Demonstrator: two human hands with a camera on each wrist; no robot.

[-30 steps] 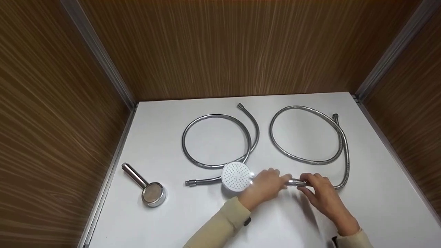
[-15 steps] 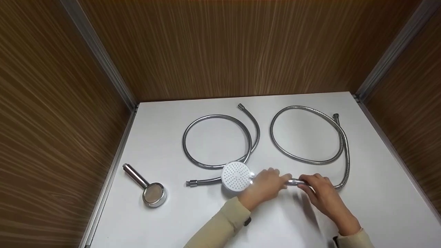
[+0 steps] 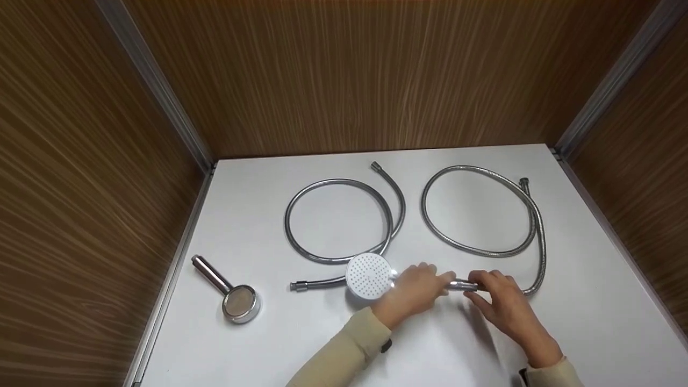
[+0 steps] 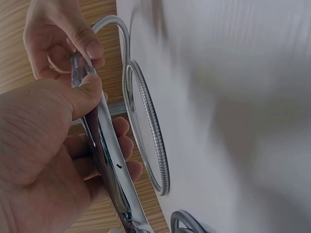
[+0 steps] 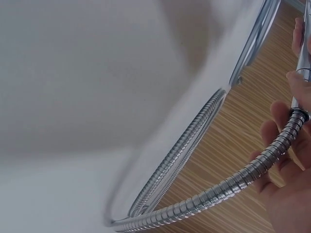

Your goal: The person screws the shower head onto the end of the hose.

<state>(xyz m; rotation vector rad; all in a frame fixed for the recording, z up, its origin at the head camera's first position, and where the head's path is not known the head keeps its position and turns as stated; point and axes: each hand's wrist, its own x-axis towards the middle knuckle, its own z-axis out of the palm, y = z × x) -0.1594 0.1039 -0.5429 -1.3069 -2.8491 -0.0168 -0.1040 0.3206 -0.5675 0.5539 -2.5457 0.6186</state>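
Observation:
My left hand grips the chrome handle of a hand shower, whose round white spray face points up at the left. At the handle's other end, the thumb and fingers of my right hand pinch the metal end fitting of a ribbed steel shower hose. The fitting and handle stand in line, end against end. In the right wrist view the hose curves away beneath my right fingers. My left hand hides part of the handle in the head view.
A smooth grey shower hose lies coiled on the white table, passing under the spray face. A second hand shower with a brownish face lies at the left. Wood-grain panels enclose the table at the back and sides.
My right fingers and thumb shift slightly to and fro around the fitting. My left hand, the hand shower and both hoses stay in place.

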